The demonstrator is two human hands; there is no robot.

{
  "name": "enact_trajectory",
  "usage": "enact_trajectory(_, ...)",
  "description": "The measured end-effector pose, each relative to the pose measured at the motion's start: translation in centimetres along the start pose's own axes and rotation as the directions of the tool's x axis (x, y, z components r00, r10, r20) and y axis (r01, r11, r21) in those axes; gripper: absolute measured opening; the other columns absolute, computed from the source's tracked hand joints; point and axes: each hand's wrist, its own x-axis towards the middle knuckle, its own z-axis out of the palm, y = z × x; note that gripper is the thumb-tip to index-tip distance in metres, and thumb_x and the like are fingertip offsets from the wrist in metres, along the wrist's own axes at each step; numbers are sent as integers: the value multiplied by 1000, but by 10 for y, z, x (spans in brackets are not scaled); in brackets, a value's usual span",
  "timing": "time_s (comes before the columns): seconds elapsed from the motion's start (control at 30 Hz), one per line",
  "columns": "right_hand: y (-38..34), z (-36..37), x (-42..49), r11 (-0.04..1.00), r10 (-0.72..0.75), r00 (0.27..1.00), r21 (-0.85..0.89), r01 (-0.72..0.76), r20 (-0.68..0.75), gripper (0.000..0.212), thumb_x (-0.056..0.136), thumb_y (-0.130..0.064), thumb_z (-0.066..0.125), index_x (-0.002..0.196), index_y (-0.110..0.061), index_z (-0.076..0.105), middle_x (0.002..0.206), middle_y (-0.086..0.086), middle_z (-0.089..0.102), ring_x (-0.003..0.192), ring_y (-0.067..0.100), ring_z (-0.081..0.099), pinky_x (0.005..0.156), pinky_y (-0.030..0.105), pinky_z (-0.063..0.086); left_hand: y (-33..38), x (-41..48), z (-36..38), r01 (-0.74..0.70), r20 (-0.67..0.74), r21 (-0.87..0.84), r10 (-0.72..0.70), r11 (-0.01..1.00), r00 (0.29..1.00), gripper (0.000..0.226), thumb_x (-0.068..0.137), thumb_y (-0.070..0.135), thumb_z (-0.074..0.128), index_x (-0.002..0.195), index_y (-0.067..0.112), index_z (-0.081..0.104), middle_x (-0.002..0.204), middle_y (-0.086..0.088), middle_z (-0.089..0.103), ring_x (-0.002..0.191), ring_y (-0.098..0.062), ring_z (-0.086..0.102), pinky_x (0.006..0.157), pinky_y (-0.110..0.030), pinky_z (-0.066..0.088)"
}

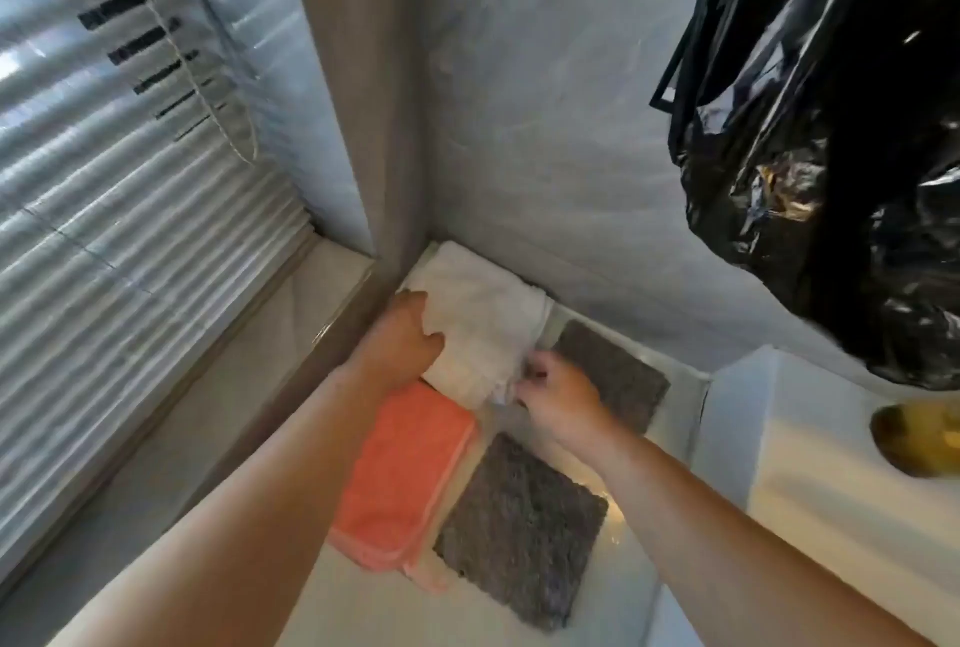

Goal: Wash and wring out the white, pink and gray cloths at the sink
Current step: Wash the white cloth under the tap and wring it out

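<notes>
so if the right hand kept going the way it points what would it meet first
The folded white terry cloth: the right hand pinches its edge and points into it. Past that, probably the left hand, depth unclear.

Likely a home utility corner: slatted blinds [130, 231] at a window, a gray marbled wall [545, 127], folded cloths [410, 470] on a white counter [337, 615], and a black bin bag [831, 153] hanging overhead.

White cloth [483, 319], pink cloth [402, 470], gray cloths [519, 532].
</notes>
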Motion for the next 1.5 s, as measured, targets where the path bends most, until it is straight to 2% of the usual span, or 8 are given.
enact_trajectory(0.17,-14,6,37,710,216,975,677,-193,52,17,90,-6,61,106,-12,62,97,13,65,78,23,61,67,32,49,4,32,13,153,-112,61,-146,986,983,62,85,40,70,132,4,50,134,-23,55,127,-42,50,104,-42,43)
enact_trajectory(0.47,-46,-10,1,695,156,983,697,-180,98,27,92,-18,69,118,-9,70,106,9,77,100,28,73,95,48,56,24,1,-20,139,31,-487,-142,862,989,30,83,14,77,110,16,65,94,4,63,94,-17,62,81,-31,46)
enact_trajectory(0.67,-39,-44,-95,464,60,987,872,-158,147,32,96,-14,49,121,-3,66,118,16,73,113,32,66,101,46,49,54,-92,-33,90,43,-625,-82,776,996,34,91,20,70,117,30,51,102,13,60,97,-13,60,85,-39,53)
enact_trajectory(0.77,-18,-45,-132,482,79,992,867,-128,103,41,88,-10,55,127,0,64,122,22,70,118,38,63,108,53,46,71,-144,-18,54,79,-649,-4,759,997,36,94,29,65,125,39,49,110,22,59,105,-6,58,92,-35,50)
enact_trajectory(0.97,25,-73,-237,518,34,999,854,-36,22,27,102,-13,49,120,0,66,106,20,74,93,30,73,75,38,58,123,-254,17,58,355,-624,217,779,909,76,67,68,65,135,36,56,122,10,69,112,-13,67,96,-51,54)
enact_trajectory(1.13,70,-107,-310,540,28,995,839,64,-94,32,101,-28,54,118,-5,67,103,19,76,92,33,75,82,45,59,178,-319,54,-101,268,-536,282,838,921,9,89,45,63,90,42,71,85,15,74,80,-2,68,77,-29,53)
enact_trajectory(1.3,126,-153,-372,567,-64,987,809,156,-145,34,85,-24,75,116,-13,70,107,11,77,101,28,73,88,43,57,222,-371,93,-44,211,-533,183,845,960,28,101,20,52,81,19,72,77,2,73,74,-13,66,74,-34,51)
enact_trajectory(1.5,188,-217,-428,679,-93,964,693,244,-249,20,77,-8,67,97,-12,66,90,10,69,85,27,65,75,39,47,266,-410,121,-15,109,-599,100,800,989,32,101,30,51,84,13,73,83,-12,73,85,-34,69,83,-48,55)
